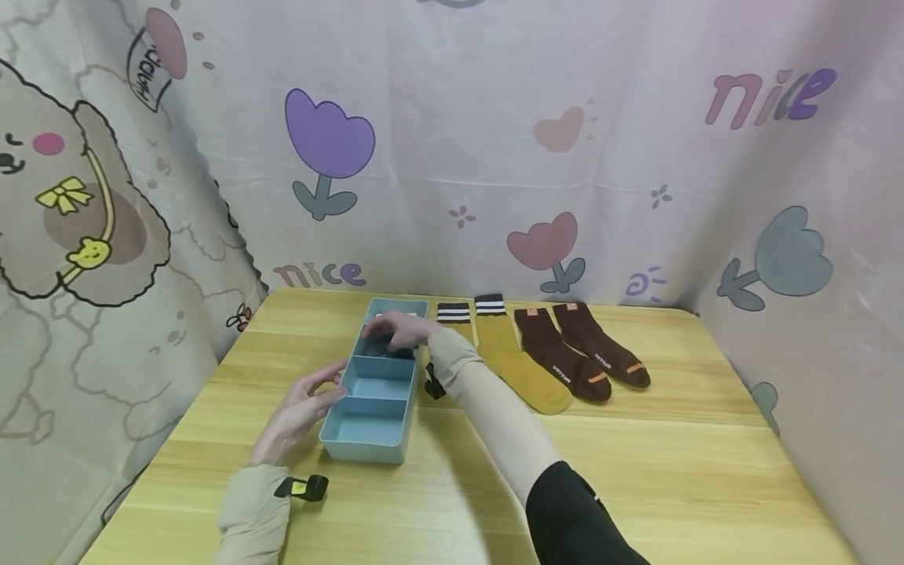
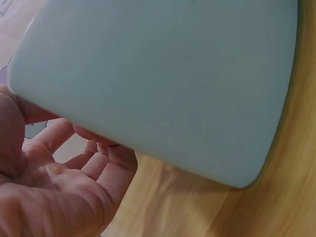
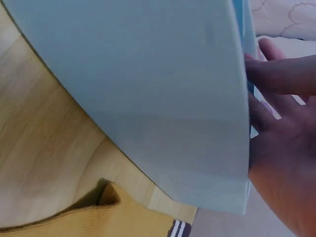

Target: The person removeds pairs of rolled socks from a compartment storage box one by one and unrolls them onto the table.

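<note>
A light blue storage box (image 1: 374, 453) with several compartments stands on the table. My left hand (image 1: 300, 408) holds its left side, thumb at the rim and fingers along the outer wall; the left wrist view shows this hand (image 2: 64, 173) against the box's outside (image 2: 163, 89). Over the far compartment, my right hand (image 1: 404, 329) reaches in with fingers pointing down onto dark cloth (image 1: 402, 353). In the right wrist view the box wall (image 3: 148, 98) hides the fingertips of that hand (image 3: 286, 118), whose fingers look spread and fairly straight.
Right of the box lie mustard socks (image 1: 526, 377) with dark striped cuffs, one partly covered by my right arm. Beside them are two brown socks, one nearer (image 1: 558, 357) and one farther right (image 1: 600, 341). A printed curtain (image 1: 452, 157) hangs behind the wooden table (image 1: 636, 471).
</note>
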Demonstrator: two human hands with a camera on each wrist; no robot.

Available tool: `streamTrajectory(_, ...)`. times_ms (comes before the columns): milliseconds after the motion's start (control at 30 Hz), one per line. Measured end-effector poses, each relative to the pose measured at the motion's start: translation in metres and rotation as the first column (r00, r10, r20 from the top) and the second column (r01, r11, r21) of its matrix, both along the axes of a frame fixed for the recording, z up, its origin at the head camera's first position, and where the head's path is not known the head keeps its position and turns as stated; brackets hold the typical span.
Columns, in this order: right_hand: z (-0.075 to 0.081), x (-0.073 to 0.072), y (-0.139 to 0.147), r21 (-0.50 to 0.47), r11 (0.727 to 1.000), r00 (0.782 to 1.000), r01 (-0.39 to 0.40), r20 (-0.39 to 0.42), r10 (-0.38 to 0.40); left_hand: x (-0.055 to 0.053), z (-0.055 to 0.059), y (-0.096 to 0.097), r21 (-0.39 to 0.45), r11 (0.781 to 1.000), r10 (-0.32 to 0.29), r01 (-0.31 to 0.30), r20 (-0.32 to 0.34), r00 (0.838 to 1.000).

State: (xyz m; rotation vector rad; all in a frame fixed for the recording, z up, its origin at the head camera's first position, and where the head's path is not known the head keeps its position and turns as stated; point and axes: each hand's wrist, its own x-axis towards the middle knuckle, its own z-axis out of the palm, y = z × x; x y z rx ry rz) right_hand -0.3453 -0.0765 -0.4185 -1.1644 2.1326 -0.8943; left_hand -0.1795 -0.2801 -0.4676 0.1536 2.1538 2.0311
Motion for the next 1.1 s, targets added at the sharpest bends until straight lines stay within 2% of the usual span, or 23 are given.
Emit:
streamTrajectory(300, -0.001, -0.002, -0.008, 0.125, 0.989, 0.996, -0.085, -0.014, 0.088, 0.002, -0.002, 0.002, -0.012, 0.999, 0.033, -0.033, 0.013, 0.999)
streamTrajectory(400, 0.000, -0.003, -0.009, 0.177, 0.980, 0.996, -0.089, -0.010, 0.092, 0.001, -0.001, 0.003, -0.013, 0.999, 0.040, -0.040, 0.013, 0.999)
streamTrajectory(600, -0.003, -0.004, -0.012, 0.248, 0.966, 0.994, -0.077, -0.055, 0.094, 0.001, 0.001, 0.004, -0.013, 0.999, 0.047, -0.046, 0.016, 0.999)
streamTrajectory(800, -0.007, 0.002, -0.012, 0.265, 0.964, 0.989, 0.004, -0.144, 0.035, 0.002, 0.000, 0.004, -0.007, 0.999, 0.044, -0.044, 0.034, 0.998)
streamTrajectory(933, -0.009, 0.004, -0.010, 0.208, 0.978, 0.978, 0.003, -0.206, 0.041, 0.003, 0.000, 0.005, 0.006, 0.999, 0.047, -0.047, 0.024, 0.999)
streamTrajectory(1100, -0.011, 0.005, -0.002, 0.003, 1.000, 0.986, 0.018, -0.168, -0.017, 0.003, 0.001, 0.006, 0.013, 0.998, 0.063, -0.063, 0.016, 0.998)
